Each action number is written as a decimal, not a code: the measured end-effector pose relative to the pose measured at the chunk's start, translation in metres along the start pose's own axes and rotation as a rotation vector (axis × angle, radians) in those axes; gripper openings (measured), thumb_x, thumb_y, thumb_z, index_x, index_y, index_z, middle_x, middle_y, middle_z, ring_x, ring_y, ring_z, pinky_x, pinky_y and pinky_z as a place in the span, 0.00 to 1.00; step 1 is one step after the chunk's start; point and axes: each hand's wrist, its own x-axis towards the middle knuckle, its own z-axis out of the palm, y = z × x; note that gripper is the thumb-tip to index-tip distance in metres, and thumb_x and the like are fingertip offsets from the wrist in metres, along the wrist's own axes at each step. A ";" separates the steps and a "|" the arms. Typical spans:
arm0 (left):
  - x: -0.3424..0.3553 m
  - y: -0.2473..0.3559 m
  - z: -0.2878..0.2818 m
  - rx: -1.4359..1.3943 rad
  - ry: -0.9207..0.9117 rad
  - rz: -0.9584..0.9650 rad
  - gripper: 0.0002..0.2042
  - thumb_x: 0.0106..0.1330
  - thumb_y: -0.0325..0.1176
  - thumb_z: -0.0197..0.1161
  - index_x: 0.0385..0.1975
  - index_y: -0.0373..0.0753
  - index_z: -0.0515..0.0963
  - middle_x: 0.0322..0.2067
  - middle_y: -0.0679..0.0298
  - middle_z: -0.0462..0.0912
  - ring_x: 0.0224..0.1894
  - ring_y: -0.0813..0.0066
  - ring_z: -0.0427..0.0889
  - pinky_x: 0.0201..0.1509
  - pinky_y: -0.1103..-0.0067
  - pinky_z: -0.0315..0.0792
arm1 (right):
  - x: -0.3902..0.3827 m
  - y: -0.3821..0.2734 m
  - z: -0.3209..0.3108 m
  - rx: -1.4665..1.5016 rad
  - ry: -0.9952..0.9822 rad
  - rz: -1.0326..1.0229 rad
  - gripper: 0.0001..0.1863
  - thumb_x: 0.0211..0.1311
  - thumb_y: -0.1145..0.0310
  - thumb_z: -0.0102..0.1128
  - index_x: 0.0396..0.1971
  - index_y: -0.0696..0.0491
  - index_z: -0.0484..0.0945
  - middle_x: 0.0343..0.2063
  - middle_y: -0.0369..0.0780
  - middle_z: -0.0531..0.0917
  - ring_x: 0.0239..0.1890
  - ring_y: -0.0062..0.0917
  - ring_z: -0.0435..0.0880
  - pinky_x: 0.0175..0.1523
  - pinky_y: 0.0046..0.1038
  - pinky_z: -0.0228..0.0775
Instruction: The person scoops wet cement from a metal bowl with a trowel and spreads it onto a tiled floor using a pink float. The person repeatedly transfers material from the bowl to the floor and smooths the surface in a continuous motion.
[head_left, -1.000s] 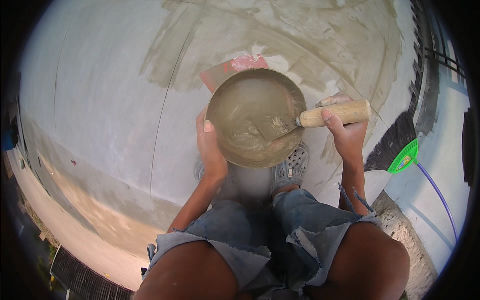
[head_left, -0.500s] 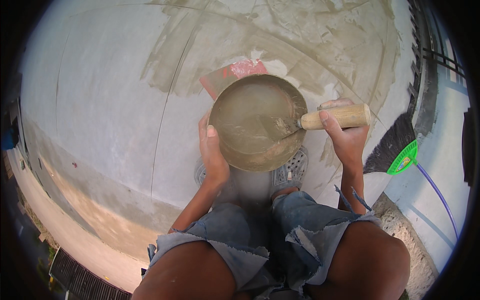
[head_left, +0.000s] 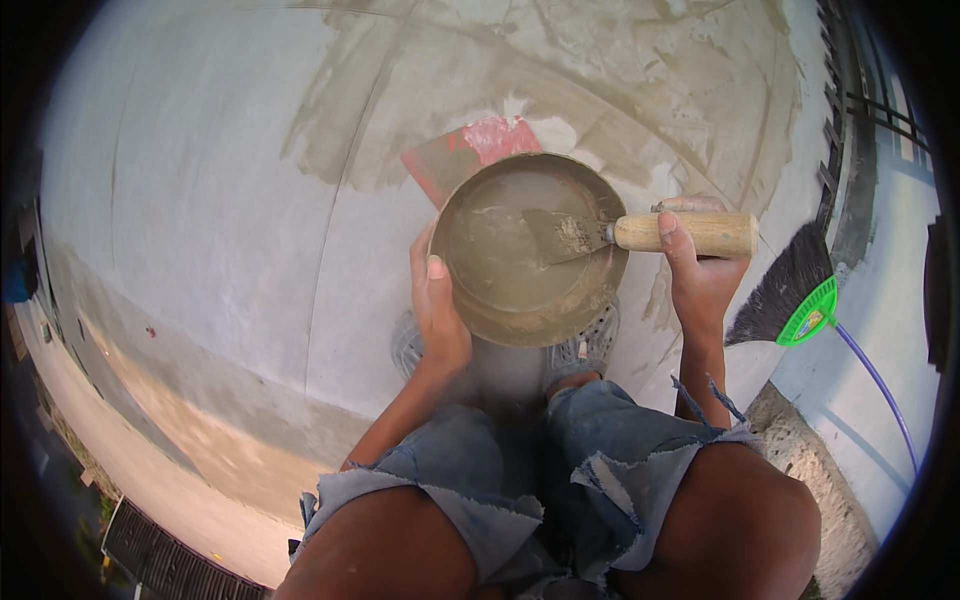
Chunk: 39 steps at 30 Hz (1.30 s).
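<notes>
My left hand point(head_left: 438, 308) is closed on the left rim of a round metal bowl point(head_left: 540, 328), thumb along the outer edge. Inside the bowl lies a smooth grey-brown wet mix point(head_left: 487, 245). In my right hand point(head_left: 697, 265) is a putty knife point(head_left: 690, 234), its thick wooden handle gripped with the thumb on top. The mix-coated blade reaches over the right rim into the bowl. Behind the bowl, partly covered by it, a flat red board point(head_left: 440, 168) smeared with the mix rests on the floor.
A black-bristled broom point(head_left: 790, 290) with a green head and purple stick lies at the right. Wet grey-brown smears point(head_left: 640, 80) cover the pale floor point(head_left: 220, 220) beyond the bowl. My feet in grey clogs point(head_left: 590, 345) are just below it. Dark railings stand at the far right.
The bowl and both hands have shifted slightly to the right. The putty knife's blade has risen a little and turned flatter in the bowl.
</notes>
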 end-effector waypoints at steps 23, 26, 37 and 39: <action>-0.001 -0.014 -0.005 0.089 0.063 -0.025 0.32 0.86 0.53 0.39 0.74 0.30 0.61 0.68 0.50 0.70 0.71 0.61 0.70 0.75 0.65 0.64 | -0.014 0.000 0.013 0.236 0.079 0.196 0.14 0.62 0.71 0.79 0.42 0.61 0.85 0.36 0.40 0.90 0.39 0.20 0.89 0.45 0.24 0.82; -0.001 -0.013 -0.006 0.110 0.067 -0.022 0.32 0.85 0.53 0.39 0.74 0.30 0.61 0.68 0.51 0.70 0.70 0.61 0.71 0.75 0.65 0.65 | -0.009 -0.003 0.012 0.236 0.084 0.244 0.14 0.62 0.71 0.80 0.41 0.61 0.85 0.35 0.40 0.90 0.39 0.21 0.90 0.45 0.24 0.83; -0.001 -0.014 -0.007 0.125 0.080 -0.012 0.33 0.85 0.55 0.41 0.74 0.30 0.62 0.68 0.52 0.70 0.70 0.62 0.70 0.75 0.66 0.63 | -0.009 0.008 0.006 0.176 0.090 0.161 0.15 0.61 0.70 0.81 0.41 0.61 0.84 0.36 0.40 0.89 0.38 0.22 0.89 0.44 0.25 0.83; -0.001 -0.011 -0.006 0.098 0.075 -0.030 0.33 0.85 0.55 0.41 0.73 0.30 0.62 0.68 0.52 0.70 0.70 0.62 0.70 0.75 0.66 0.63 | -0.017 0.006 0.006 0.104 -0.028 0.156 0.15 0.61 0.71 0.80 0.42 0.62 0.84 0.36 0.40 0.89 0.38 0.22 0.89 0.43 0.25 0.83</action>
